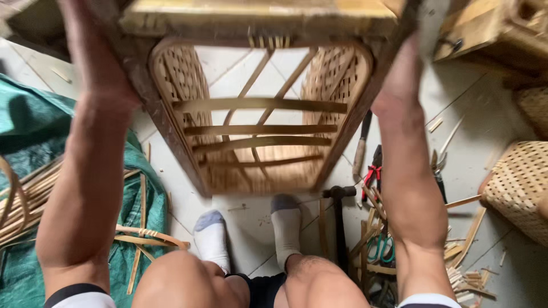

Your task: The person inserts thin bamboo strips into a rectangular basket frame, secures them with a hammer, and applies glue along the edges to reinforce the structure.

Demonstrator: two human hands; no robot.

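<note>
I hold a large woven bamboo basket frame (pixel 260 105) up in front of me, its open side facing me. Flat bamboo slats cross the opening and woven panels line both sides. My left hand (pixel 97 68) grips the frame's left edge. My right hand (pixel 399 85) grips its right edge; the fingers of both hands are partly hidden behind the dark rim. Below the frame are my two feet in white socks (pixel 251 231) on the tiled floor.
A green tarp (pixel 28 142) with bamboo strips (pixel 34 199) lies at left. At right, a hammer (pixel 339 217), pliers with red handles (pixel 374 174), scissors (pixel 379 248) and bamboo offcuts litter the floor. A woven basket (pixel 516 188) stands far right, and wooden furniture (pixel 491 28) sits top right.
</note>
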